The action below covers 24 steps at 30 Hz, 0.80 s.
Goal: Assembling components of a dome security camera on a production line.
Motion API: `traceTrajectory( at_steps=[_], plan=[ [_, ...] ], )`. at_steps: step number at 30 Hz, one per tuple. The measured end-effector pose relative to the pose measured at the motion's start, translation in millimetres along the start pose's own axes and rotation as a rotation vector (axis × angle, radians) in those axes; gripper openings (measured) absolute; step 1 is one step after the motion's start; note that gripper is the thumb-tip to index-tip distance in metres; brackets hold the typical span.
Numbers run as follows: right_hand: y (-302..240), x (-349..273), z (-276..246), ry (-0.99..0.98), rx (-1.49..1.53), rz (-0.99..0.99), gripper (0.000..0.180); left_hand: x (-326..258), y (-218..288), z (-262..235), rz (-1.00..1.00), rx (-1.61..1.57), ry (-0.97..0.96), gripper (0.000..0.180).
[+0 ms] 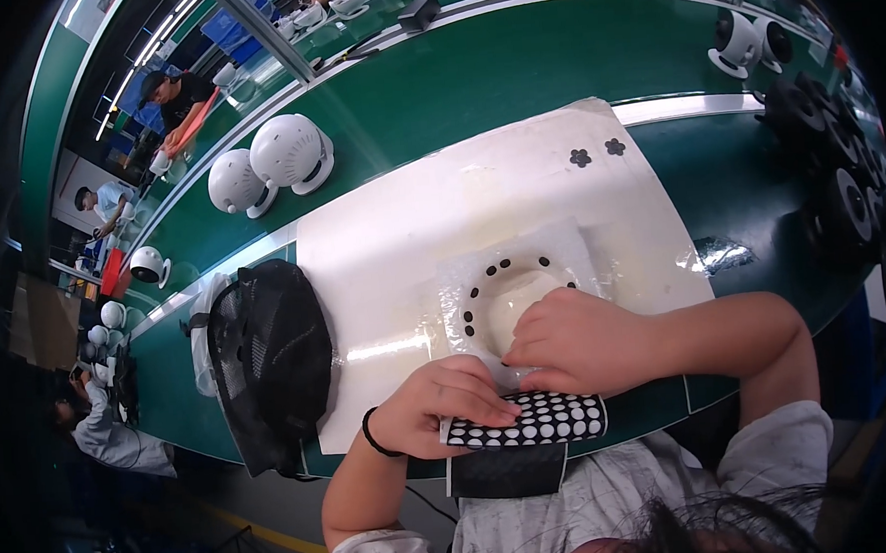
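Probably light, stiff, slick white ring (510, 299), best held by the rim; left hand (447, 398) grips bendy dotted sheet (559, 417), right hand (592, 339) curled, pinch unclear.

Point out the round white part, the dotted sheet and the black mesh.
Round white part (511, 299): head view, on its pale inner surface.
Dotted sheet (553, 418): head view, on the middle of its dotted face.
Black mesh (279, 353): head view, on its middle.
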State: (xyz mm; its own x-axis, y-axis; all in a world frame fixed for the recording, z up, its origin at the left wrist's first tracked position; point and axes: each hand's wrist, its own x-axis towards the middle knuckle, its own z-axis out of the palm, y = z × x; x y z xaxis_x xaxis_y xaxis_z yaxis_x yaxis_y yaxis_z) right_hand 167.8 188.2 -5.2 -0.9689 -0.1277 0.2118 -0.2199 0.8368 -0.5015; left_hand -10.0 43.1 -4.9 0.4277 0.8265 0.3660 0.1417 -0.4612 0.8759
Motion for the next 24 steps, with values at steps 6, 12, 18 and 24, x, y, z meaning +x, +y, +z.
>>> traceTrajectory(
  at_steps=[6,12,18,24],
  plan=[
    [-8,0,-4,-0.129,-0.035,0.052,0.023,5,6,5,0.007,0.019,0.029,0.027],
    [-5,-13,-2,0.085,-0.112,-0.056,0.024,15,8,11,0.0,0.012,0.034,0.028],
    [-8,-14,-9,-0.135,-0.071,0.033,0.024,19,9,14,-0.002,0.005,0.041,0.028],
    [-9,-17,-13,-0.144,-0.098,0.046,0.026,19,11,14,-0.026,-0.054,0.035,0.027]
  ],
)
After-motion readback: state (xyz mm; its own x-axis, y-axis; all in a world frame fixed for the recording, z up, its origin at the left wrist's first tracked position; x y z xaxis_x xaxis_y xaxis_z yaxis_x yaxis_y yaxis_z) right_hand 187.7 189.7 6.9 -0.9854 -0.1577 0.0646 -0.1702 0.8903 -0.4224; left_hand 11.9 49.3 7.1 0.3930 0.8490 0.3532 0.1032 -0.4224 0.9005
